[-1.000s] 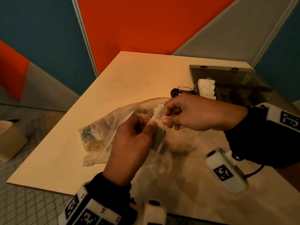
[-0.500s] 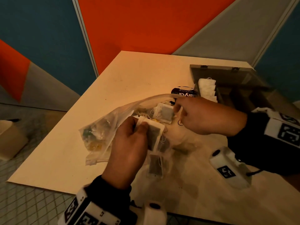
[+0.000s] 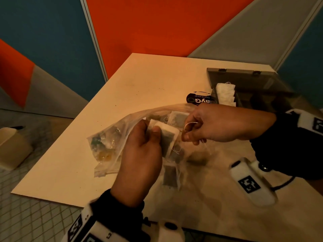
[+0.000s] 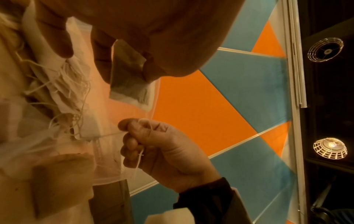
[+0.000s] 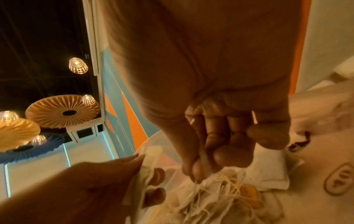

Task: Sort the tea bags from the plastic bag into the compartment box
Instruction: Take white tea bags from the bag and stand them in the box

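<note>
Dim, warm light. Left hand (image 3: 139,159) raised over the table (image 3: 143,81), thumb and fingers pinching a tea bag (image 3: 167,137) at the mouth of the plastic bag (image 3: 111,137); the left wrist view shows that tea bag (image 4: 130,78) hanging from the curled fingers (image 4: 63,39), dark contents visible through the paper. Right hand (image 3: 216,124) just beside it, fingers curled tight around a white string (image 3: 189,125); in the left wrist view the string (image 4: 140,154) runs through the closed fist (image 4: 162,151) and out taut toward the tangle of bags. Right wrist view: the pinching fingertips (image 5: 197,171) sit right at a knot of loose strings (image 5: 216,191) and more tea bags inside the plastic bag. Plastic bag lies crumpled on the table under and between both hands, its left end holding coloured items too blurred to identify; further tea bags (image 3: 170,175) show through its near side. Compartment box (image 3: 244,84) stands at the table's far right corner, lid up, well apart from the hands; a stack of white tea bags (image 3: 225,93) sits upright in its leftmost compartment. A black round label (image 3: 198,99) lies just left of the box. A white marker-tagged device (image 3: 253,182) rests on the table below the right forearm.
</note>
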Action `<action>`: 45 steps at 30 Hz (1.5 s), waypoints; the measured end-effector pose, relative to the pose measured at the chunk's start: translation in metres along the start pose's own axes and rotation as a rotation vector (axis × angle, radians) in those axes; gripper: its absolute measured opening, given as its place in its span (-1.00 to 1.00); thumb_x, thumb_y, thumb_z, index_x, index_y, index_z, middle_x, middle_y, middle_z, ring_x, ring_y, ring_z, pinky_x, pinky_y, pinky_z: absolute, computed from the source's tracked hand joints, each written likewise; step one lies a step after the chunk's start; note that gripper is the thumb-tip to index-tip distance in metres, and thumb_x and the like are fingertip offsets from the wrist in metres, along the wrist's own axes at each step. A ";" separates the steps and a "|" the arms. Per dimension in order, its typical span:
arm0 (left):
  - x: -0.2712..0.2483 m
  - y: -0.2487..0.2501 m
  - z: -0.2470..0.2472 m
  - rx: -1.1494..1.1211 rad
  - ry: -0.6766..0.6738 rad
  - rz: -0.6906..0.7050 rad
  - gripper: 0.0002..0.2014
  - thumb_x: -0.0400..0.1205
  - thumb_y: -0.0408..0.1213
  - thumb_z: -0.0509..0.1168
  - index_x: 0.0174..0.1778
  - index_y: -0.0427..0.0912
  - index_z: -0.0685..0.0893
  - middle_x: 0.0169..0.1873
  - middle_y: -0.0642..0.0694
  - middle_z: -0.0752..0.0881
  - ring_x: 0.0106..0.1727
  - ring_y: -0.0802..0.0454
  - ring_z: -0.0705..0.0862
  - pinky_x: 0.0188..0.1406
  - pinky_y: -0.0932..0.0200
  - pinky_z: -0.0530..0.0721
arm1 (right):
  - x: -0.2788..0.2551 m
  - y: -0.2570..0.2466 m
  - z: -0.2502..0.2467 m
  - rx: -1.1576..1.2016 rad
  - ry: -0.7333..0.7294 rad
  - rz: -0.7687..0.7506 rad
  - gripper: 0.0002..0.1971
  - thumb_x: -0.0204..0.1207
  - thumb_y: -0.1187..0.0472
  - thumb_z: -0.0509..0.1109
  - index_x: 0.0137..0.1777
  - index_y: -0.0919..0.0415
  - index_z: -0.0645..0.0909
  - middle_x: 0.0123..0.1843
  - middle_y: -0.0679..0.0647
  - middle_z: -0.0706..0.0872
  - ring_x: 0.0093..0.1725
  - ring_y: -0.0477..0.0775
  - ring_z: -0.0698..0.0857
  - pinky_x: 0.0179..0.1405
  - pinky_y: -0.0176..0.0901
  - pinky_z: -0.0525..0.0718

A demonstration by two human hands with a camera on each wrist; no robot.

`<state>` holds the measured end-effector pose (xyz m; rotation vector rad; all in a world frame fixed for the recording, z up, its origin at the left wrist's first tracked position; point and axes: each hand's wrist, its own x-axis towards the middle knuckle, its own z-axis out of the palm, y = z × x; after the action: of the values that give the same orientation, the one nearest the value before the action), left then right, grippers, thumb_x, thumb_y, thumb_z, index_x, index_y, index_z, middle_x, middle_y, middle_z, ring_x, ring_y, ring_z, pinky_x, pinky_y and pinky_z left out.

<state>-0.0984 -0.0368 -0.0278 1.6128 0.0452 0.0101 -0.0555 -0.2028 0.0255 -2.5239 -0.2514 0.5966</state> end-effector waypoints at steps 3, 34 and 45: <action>-0.001 0.001 0.002 -0.028 0.029 -0.021 -0.79 0.76 -0.22 0.12 -0.02 -0.05 0.69 -0.25 0.12 0.74 -0.38 0.42 0.62 -0.34 0.39 0.55 | 0.000 0.007 0.001 -0.106 0.085 0.073 -0.92 0.54 0.15 0.48 -0.11 0.12 0.79 -0.31 -0.04 0.81 -0.34 -0.17 0.72 -0.29 -0.25 0.65; -0.006 -0.004 0.016 -0.150 -0.143 -0.206 -0.74 0.71 -0.36 0.22 -0.21 -0.19 0.78 -0.31 -0.18 0.79 -0.23 -0.17 0.77 -0.16 -0.16 0.80 | -0.067 -0.029 -0.060 0.490 0.043 -0.087 -0.81 0.53 0.15 0.28 0.00 0.29 0.55 -0.11 0.30 0.84 -0.11 0.33 0.84 -0.14 0.15 0.78; -0.003 -0.008 0.012 -0.267 -0.088 -0.214 -0.58 0.69 -0.41 0.23 -0.41 -0.02 0.84 -0.41 -0.06 0.80 -0.26 -0.13 0.77 -0.16 -0.27 0.81 | -0.042 0.012 0.001 -0.206 -0.074 0.262 -0.75 0.52 -0.12 0.43 -0.11 0.07 0.71 -0.32 0.01 0.83 -0.46 -0.06 0.73 -0.47 -0.19 0.65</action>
<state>-0.1010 -0.0490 -0.0360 1.3331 0.1425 -0.2124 -0.0924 -0.2240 0.0334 -2.7609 -0.0061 0.8028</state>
